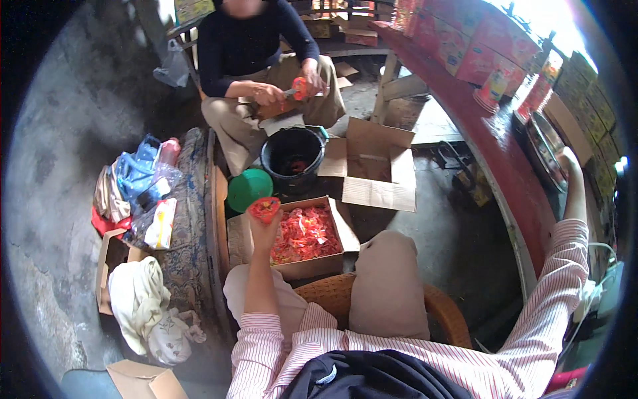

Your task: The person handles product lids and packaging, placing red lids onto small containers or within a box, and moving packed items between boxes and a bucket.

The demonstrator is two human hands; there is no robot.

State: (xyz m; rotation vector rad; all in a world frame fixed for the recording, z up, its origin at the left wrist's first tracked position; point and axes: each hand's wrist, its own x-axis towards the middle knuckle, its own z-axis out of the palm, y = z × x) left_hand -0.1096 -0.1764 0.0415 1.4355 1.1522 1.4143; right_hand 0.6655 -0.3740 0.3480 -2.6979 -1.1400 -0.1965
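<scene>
A red cup [264, 209] is grasped by the left hand [266, 233] over the left edge of a box [309, 268] filled with red packets [307, 231]. A bowl [546, 150] on the right bench [458, 100] is reached by the right hand [569, 161]; whether it is gripped cannot be told. A bucket [294, 185] is set beyond the box.

Patterned cover [189, 166]: nine o'clock. Clothes pile [136, 179], blue, tan and red: nine o'clock, farther out. White-and-yellow packet [159, 224]: nine o'clock, beside pile. White cloth [141, 299], crumpled: eight o'clock. Cardboard [146, 382], folded: between seven and eight. Plastic bag [174, 66], pale: between ten and eleven. Wicker chair [452, 316], curved arm: between four and five. Pink cartons [452, 43], stacked: one o'clock. Yellow-green cartons [591, 100], stacked: toward two o'clock.
</scene>
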